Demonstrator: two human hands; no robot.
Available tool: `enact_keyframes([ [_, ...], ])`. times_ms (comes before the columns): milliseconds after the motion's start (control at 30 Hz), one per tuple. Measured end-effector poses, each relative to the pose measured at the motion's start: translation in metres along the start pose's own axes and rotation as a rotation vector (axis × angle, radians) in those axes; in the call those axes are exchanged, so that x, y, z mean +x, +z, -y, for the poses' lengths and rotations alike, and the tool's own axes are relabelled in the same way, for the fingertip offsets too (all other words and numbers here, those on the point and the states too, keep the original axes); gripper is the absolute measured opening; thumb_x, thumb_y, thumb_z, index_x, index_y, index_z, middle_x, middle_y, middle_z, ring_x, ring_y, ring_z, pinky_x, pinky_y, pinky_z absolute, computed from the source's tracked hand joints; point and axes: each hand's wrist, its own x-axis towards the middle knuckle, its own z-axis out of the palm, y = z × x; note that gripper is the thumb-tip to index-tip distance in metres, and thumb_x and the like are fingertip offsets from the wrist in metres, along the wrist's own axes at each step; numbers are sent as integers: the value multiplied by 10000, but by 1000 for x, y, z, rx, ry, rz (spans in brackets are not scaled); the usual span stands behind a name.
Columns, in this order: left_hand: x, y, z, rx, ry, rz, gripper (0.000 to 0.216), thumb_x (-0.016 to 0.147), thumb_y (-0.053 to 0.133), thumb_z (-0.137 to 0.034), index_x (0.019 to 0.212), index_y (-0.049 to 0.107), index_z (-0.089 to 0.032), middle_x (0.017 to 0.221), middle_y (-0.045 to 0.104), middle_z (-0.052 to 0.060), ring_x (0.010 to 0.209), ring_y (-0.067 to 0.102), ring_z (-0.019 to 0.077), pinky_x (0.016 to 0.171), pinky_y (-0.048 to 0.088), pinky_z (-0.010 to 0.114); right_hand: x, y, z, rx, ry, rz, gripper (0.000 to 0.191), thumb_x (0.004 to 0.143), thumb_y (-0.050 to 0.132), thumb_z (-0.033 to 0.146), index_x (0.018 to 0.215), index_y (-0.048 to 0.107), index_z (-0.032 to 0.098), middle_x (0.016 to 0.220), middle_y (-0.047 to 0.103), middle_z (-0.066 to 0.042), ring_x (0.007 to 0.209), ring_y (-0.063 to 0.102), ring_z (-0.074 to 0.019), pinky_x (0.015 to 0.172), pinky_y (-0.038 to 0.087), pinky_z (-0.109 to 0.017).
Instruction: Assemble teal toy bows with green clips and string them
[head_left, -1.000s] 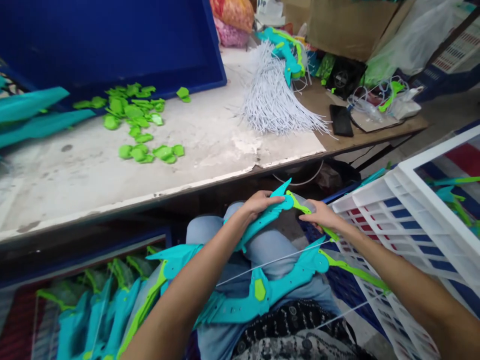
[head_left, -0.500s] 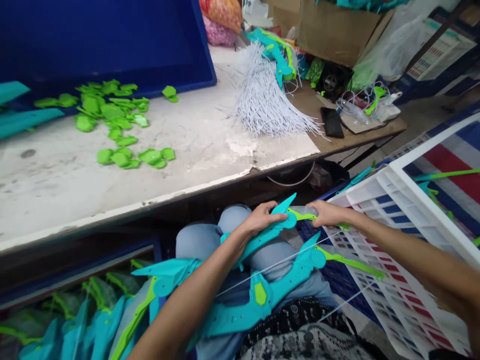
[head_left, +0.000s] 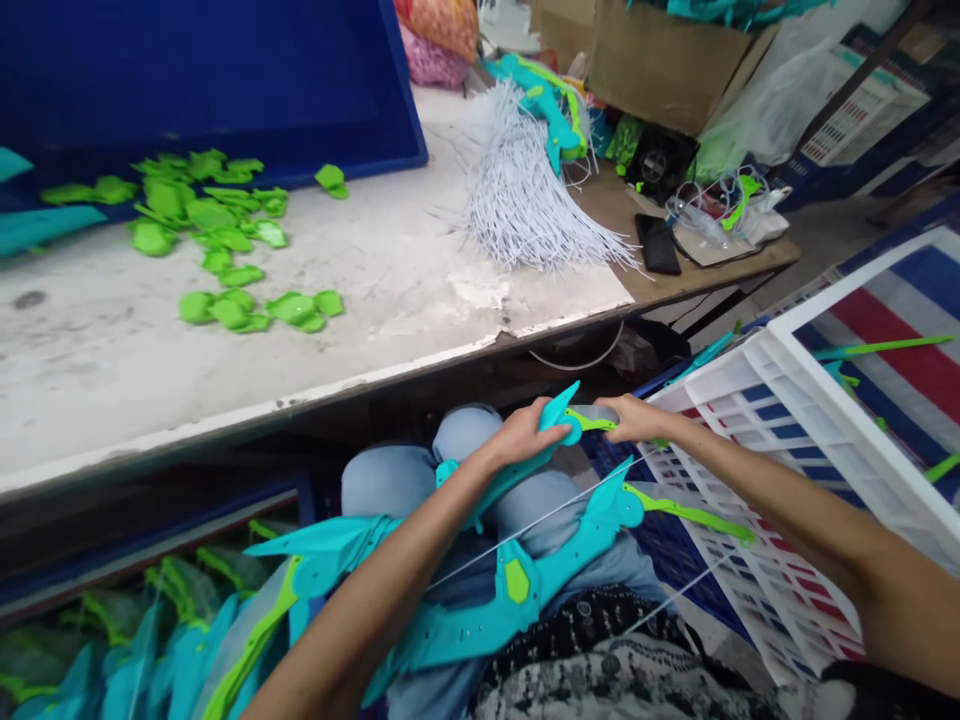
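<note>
Over my knees, my left hand (head_left: 525,432) wraps round a teal plastic toy bow (head_left: 504,488) near its pointed end. My right hand (head_left: 632,418) is closed on the far end of that bow's green limb (head_left: 596,424), where a clear film piece shows; its fingertips are partly hidden. A second toy bow (head_left: 517,590), teal with a green hexagonal piece in its middle and a white string, lies across my lap below my hands. My left forearm covers part of it.
Green plastic pieces (head_left: 217,215) lie on the white table (head_left: 390,270) by a blue tray (head_left: 225,80). White strings (head_left: 525,200) are bundled farther right. More toy bows (head_left: 172,630) fill the lower left. A white basket (head_left: 750,420) stands at my right.
The whole view has shifted slightly, so things appear a little farther left. Both hands keep their hold on the upper bow, with little visible movement relative to it.
</note>
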Motion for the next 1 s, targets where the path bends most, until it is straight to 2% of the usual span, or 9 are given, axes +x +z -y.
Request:
enact_keyframes([
  [200, -4, -8, -3, -159, -2, -3, 554, 703, 666, -493, 1140, 601, -159, 1117, 682, 87, 1024, 626, 267, 881, 470, 330, 5, 4, -6, 50, -36, -88, 502, 639, 690, 243, 1125, 611, 147, 924, 706, -33, 798, 637, -187, 701, 456, -244],
  [333, -10, -14, -7, -170, -58, 1, 571, 694, 682, -483, 1147, 611, -142, 1153, 674, 106, 1048, 620, 281, 884, 472, 333, 6, 4, -7, 112, -45, -116, 586, 621, 737, 309, 1169, 587, 165, 951, 694, -34, 793, 638, -192, 690, 469, -261],
  [467, -14, -17, -11, -158, -91, 43, 564, 676, 698, -493, 1112, 626, -143, 1097, 694, 95, 997, 633, 277, 835, 485, 328, 4, 3, -8, 216, -88, -99, 557, 596, 764, 417, 1075, 617, 175, 895, 680, -13, 789, 626, -195, 711, 480, -278],
  [600, -26, -26, -17, -127, -60, 156, 598, 664, 712, -480, 1159, 603, -161, 1111, 693, 74, 987, 634, 265, 825, 488, 322, 3, 0, -13, 244, -143, -197, 468, 609, 749, 427, 973, 638, 156, 848, 666, -3, 793, 609, -188, 736, 468, -271],
  [667, -37, -33, -19, 13, -55, 166, 596, 681, 701, -468, 1182, 591, -165, 1125, 683, 79, 989, 630, 265, 832, 483, 327, 6, -2, -16, 230, -156, -247, 472, 617, 745, 457, 961, 645, 149, 809, 659, 0, 758, 604, -182, 704, 465, -263],
  [767, -56, -47, -19, 485, -73, 140, 464, 691, 695, -434, 1047, 656, -139, 1084, 662, 125, 1011, 596, 312, 859, 460, 375, 12, -5, -17, 129, -189, -327, 487, 644, 745, 486, 992, 661, 156, 840, 677, -16, 763, 614, -195, 724, 472, -286],
  [833, -67, -55, -16, 763, -113, 124, 361, 734, 658, -425, 936, 684, -126, 1041, 643, 152, 1021, 575, 335, 870, 448, 403, 11, -7, -12, -19, -216, -420, 479, 692, 732, 472, 1047, 661, 159, 901, 685, -52, 810, 617, -223, 765, 473, -327],
  [933, -79, -64, -6, 890, -202, 98, 360, 813, 576, -454, 948, 682, -137, 1030, 623, 147, 1015, 576, 312, 883, 448, 400, -8, 3, 8, -241, -341, -632, 367, 833, 630, 432, 1075, 656, 158, 997, 663, -113, 933, 583, -257, 844, 443, -390],
  [1000, -86, -69, 4, 874, -226, 14, 456, 800, 595, -493, 1093, 637, -147, 1137, 591, 150, 1074, 553, 315, 913, 443, 411, -30, 23, 28, -308, -511, -627, 286, 917, 526, 391, 1013, 665, 161, 964, 654, -114, 932, 559, -238, 846, 427, -384],
])
